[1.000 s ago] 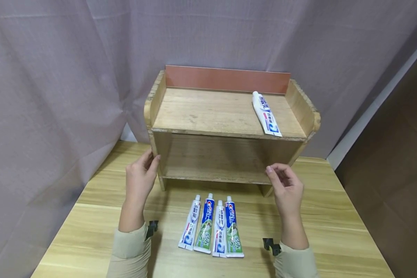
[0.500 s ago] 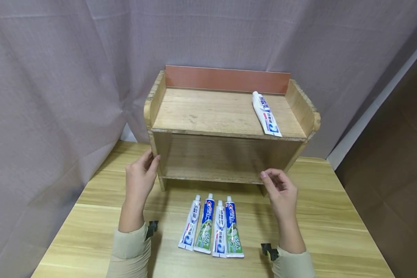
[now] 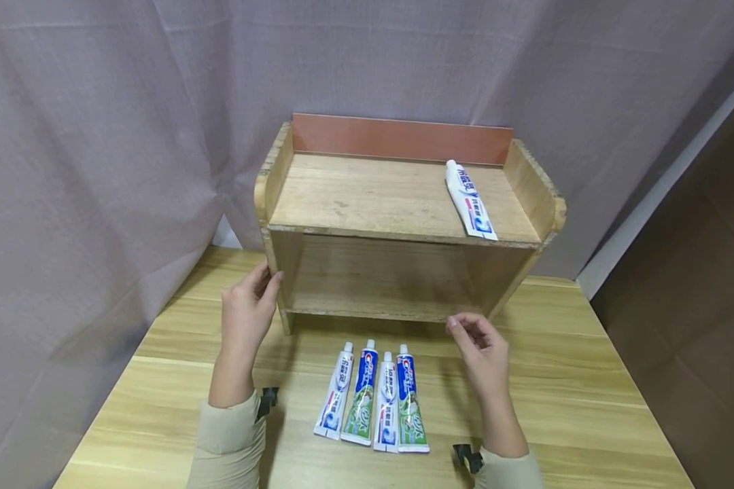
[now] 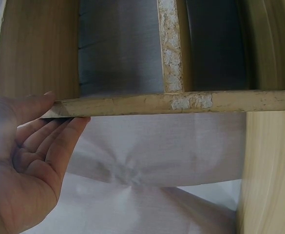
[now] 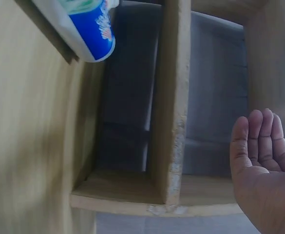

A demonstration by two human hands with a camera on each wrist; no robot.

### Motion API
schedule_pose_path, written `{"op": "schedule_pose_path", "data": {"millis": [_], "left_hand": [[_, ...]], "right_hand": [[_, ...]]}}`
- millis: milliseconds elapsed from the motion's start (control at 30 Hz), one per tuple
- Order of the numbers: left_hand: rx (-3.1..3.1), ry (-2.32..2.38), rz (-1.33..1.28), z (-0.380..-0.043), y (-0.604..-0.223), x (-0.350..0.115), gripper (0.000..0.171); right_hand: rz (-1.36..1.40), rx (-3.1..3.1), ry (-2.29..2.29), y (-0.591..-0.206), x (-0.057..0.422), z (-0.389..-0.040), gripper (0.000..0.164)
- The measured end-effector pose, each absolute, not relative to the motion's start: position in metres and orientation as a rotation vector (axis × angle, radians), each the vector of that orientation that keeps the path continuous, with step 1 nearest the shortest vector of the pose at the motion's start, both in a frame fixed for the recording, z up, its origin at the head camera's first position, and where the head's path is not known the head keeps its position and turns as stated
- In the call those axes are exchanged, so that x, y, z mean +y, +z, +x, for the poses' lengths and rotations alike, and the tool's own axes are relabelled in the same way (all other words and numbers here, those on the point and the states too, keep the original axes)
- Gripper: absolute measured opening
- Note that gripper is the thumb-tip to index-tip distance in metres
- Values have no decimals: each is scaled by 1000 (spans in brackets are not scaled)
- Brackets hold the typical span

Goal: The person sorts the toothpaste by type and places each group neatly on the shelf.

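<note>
My left hand [image 3: 247, 316] grips the left side panel of a two-level wooden shelf [image 3: 355, 197]; in the left wrist view the thumb lies on one face of the panel [image 4: 127, 104] and the fingers on the other. Loosely curled and holding nothing, my right hand [image 3: 484, 353] hovers in front of the lower board's right part. Between the two forearms, toothpaste tubes lie side by side, caps toward the shelf: a white one [image 3: 335, 397], a blue-green one [image 3: 361, 401], another white one [image 3: 387, 411] and another blue-green one [image 3: 410, 407].
One more white toothpaste tube [image 3: 469, 202] lies slanted on the shelf's top board, right of centre, its crimped end at the front edge. A reddish-brown strip [image 3: 397, 138] backs that board. Grey curtain [image 3: 367, 54] hangs behind the wooden table [image 3: 587, 380].
My right hand has moved left and down, from the shelf's right side toward the row of tubes. The left hand keeps its grip, and the tubes lie as before.
</note>
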State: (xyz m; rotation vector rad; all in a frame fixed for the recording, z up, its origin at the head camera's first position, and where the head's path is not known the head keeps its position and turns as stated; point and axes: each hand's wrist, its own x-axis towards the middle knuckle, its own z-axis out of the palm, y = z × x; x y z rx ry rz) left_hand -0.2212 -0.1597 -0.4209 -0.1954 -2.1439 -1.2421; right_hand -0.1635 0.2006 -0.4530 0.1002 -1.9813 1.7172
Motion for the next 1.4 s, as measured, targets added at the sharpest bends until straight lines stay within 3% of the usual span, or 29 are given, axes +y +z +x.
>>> {"op": "schedule_pose_path", "data": {"millis": [667,1400], "left_hand": [[-2140,-1237,-211,-222,-420,-159,31],[-2137,-1248,-198,-222,-421,-159,32]], "right_hand": [[-66,-2209,1767,-482,194,-149,14],[-5,-2325,1729,-506,190,-147,15]]}}
